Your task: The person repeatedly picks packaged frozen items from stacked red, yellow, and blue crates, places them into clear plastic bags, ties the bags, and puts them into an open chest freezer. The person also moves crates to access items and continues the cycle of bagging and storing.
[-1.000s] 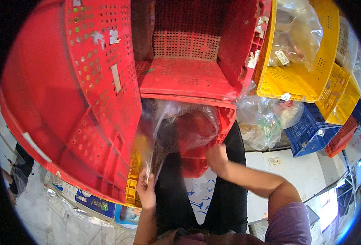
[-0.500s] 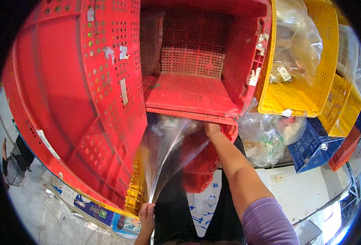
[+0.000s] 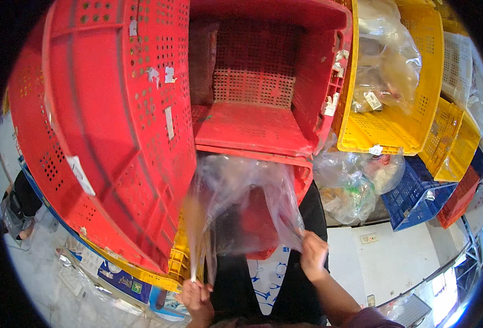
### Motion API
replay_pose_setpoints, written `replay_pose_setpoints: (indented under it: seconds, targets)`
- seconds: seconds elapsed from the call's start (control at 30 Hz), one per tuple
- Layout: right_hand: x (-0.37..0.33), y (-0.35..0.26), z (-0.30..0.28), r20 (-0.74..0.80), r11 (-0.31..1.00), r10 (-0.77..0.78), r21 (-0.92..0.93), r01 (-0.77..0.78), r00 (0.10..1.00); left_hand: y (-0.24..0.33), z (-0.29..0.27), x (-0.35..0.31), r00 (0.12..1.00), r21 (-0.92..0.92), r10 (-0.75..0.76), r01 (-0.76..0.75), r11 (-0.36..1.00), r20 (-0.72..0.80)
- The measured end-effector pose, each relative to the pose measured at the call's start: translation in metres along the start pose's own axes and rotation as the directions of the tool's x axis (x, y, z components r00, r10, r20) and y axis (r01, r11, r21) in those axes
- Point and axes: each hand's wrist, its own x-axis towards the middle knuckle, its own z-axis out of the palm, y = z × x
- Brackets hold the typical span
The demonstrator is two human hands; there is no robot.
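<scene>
A clear plastic bag (image 3: pixel 236 208) stretches between my hands in front of me, its far part reaching up under the front edge of the upper red crate (image 3: pixel 258 126). My left hand (image 3: pixel 197 298) is closed on its gathered near-left edge. Its right edge is in my right hand (image 3: pixel 313 256), fingers closed and slightly blurred. Through the film shows the red of a lower crate (image 3: pixel 302 177), which sits beneath the upper one. What lies inside the lower crate is hidden by the plastic.
A big red crate (image 3: pixel 104 120) stands tilted close on my left, with a yellow crate (image 3: pixel 179 262) beneath it. To the right are a yellow crate (image 3: pixel 389 131) holding clear bags, several filled plastic bags (image 3: pixel 350 197) and a blue crate (image 3: pixel 419 191). A person (image 3: pixel 20 202) is at the far left.
My right hand has come back from under the upper crate toward me and now grips the bag's right edge. The bag has spread wider. My left hand still holds its side, slightly lower.
</scene>
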Motion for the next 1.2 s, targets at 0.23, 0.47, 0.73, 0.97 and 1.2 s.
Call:
replay_pose_setpoints:
  seconds: [0.23,0.47,0.73,0.97,1.2]
  targets:
    - [0.076,-0.052,-0.019,0.193,0.903,0.119,-0.429,-0.025,0.974,-0.039,0.014,0.032,0.969,0.494,-0.068,-0.06,0.867,0.236]
    - [0.383,0.038,0.221,0.068,0.95,0.245,0.182,-0.254,0.967,-0.084,0.007,0.069,0.935,0.617,0.225,-0.351,0.704,0.275]
    - [0.457,0.072,0.408,0.29,0.712,0.592,0.249,-0.656,0.752,-0.096,-0.039,0.08,0.232,0.502,0.514,-0.719,-0.481,0.826]
    - [0.469,0.045,0.426,0.231,0.819,0.308,0.429,-0.381,0.923,-0.093,-0.011,0.07,0.579,0.63,0.477,-0.774,0.067,0.661]
    - [0.478,0.064,0.392,0.239,0.801,0.286,0.472,-0.368,0.928,-0.095,-0.002,0.065,0.864,0.693,0.295,-0.503,0.517,0.408]
